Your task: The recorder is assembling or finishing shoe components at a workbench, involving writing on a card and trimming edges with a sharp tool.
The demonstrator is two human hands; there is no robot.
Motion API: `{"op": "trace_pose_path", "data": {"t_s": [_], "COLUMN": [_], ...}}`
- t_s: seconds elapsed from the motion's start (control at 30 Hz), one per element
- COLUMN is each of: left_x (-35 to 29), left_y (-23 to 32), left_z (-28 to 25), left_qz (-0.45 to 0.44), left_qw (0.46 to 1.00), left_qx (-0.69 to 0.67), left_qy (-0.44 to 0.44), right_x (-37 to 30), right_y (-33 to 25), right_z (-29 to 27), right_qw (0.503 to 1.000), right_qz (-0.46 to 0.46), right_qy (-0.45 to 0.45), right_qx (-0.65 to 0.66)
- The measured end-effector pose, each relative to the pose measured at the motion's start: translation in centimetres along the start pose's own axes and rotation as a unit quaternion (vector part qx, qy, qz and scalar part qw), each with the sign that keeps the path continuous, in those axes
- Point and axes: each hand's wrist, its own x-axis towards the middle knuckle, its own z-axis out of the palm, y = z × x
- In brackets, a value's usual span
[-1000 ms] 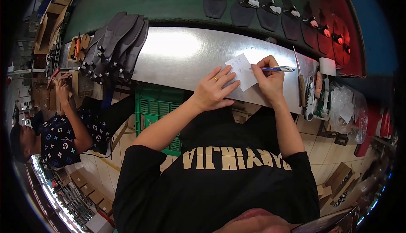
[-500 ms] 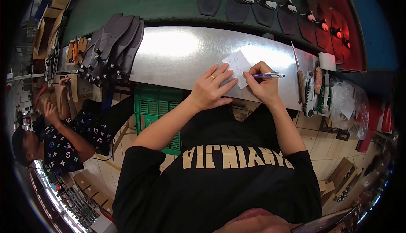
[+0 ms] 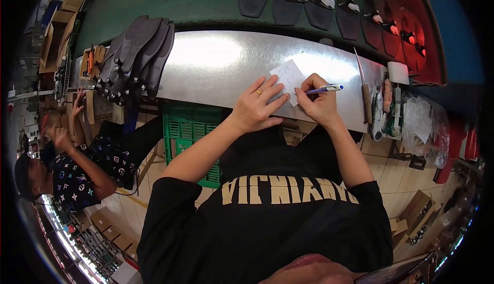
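Note:
A small white sheet of paper [image 3: 291, 73] with handwriting lies on the shiny metal workbench [image 3: 216, 70]. My left hand [image 3: 257, 106] rests with fingers spread over the paper's left side, a ring on one finger. In my right hand [image 3: 319, 102] a white and blue pen [image 3: 329, 88] is pinched, its tip hidden by my fingers at the paper's right edge. Left on the bench lies a pile of dark rubber fins [image 3: 139, 60].
Beyond the bench, several dark fins [image 3: 288, 6] with white tags lie on a green conveyor belt [image 3: 190, 1]. Hand tools [image 3: 378, 109] and a plastic bag [image 3: 419, 122] are at right. A green crate [image 3: 188, 134] stands below; a co-worker [image 3: 77, 170] sits left.
The pen's rear end has tilted slightly upward and left as my right hand shifts a little. My left hand stays in place. The belt's fins have drifted slightly up and left.

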Motion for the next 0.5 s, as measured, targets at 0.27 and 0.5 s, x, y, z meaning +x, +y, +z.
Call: {"op": "trace_pose_path", "data": {"t_s": [0.27, 0.5], "left_x": [-0.01, -0.05], "left_y": [-0.05, 0.16], "left_z": [0.01, 0.14], "left_qz": [0.003, 0.000], "left_qw": [1.000, 1.000], "left_qx": [0.002, 0.002], "left_qy": [0.002, 0.002], "right_x": [0.37, 0.08], "right_y": [0.27, 0.69], "right_z": [0.16, -0.45], "right_qw": [0.997, 0.999], "right_qz": [0.021, -0.029], "right_qy": [0.067, 0.036], "right_qx": [0.035, -0.028]}}
